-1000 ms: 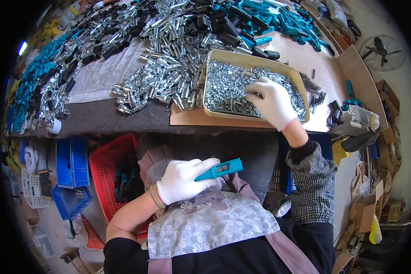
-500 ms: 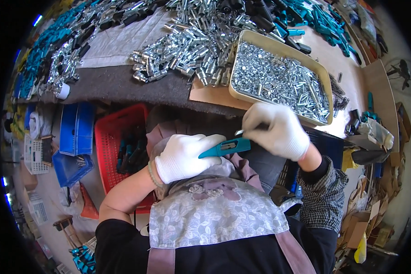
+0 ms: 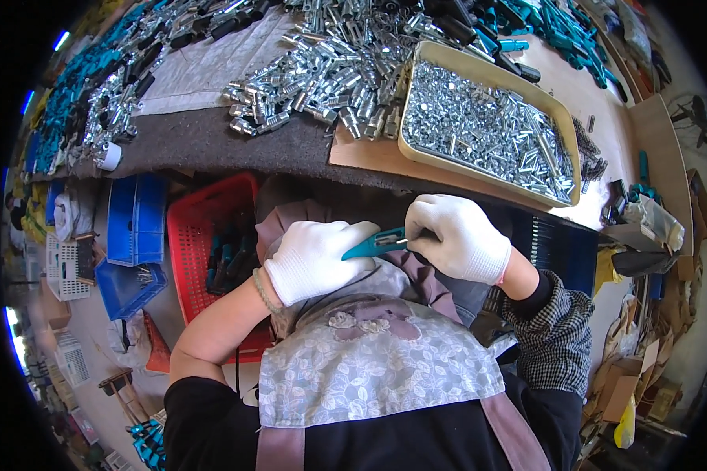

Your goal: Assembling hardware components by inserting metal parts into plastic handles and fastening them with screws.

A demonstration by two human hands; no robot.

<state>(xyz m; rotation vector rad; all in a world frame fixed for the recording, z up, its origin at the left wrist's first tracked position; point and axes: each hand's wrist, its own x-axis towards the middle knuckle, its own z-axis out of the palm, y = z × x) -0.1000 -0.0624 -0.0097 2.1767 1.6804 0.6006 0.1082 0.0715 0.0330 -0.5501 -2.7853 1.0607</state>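
Observation:
In a white glove, my left hand is wrapped round a teal handle-like piece above my lap. A slot in that piece shows some metal inside. My right hand, gloved too, is closed at the piece's right end, its fingers pinched over it. Whether a small metal part is between those fingers is hidden. Beyond my right hand, a cream tray full of small silver pins and bits rests on the table edge. A heap of silver metal fittings lies left of the tray.
Black and teal handles lie at the far right of the table, more teal pieces at the far left. Below the table's left side are a red basket with handles inside and blue bins. A white cap sits near the edge.
My right hand has come left and down onto the piece's end; the small metal part seen at its fingertips is now out of sight. The teal piece has shifted slightly up and left.

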